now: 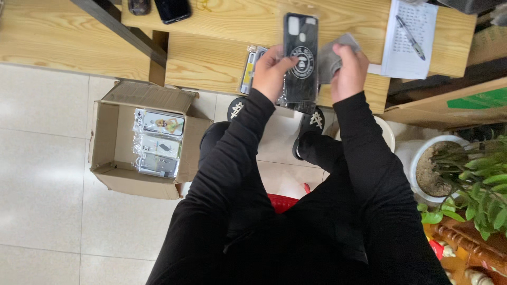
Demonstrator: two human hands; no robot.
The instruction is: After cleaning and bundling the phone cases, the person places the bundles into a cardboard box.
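Note:
My left hand grips a black phone case with a round white emblem, held upright in a clear plastic sleeve over the wooden desk. My right hand is closed on a grey cloth pressed against the case's right edge. Behind my left hand a small stack of packaged cases lies on the desk, mostly hidden.
An open cardboard box with several packaged phone cases stands on the tiled floor at left. Two dark phones lie at the desk's far edge. A paper sheet with a pen sits at right. A potted plant stands at right.

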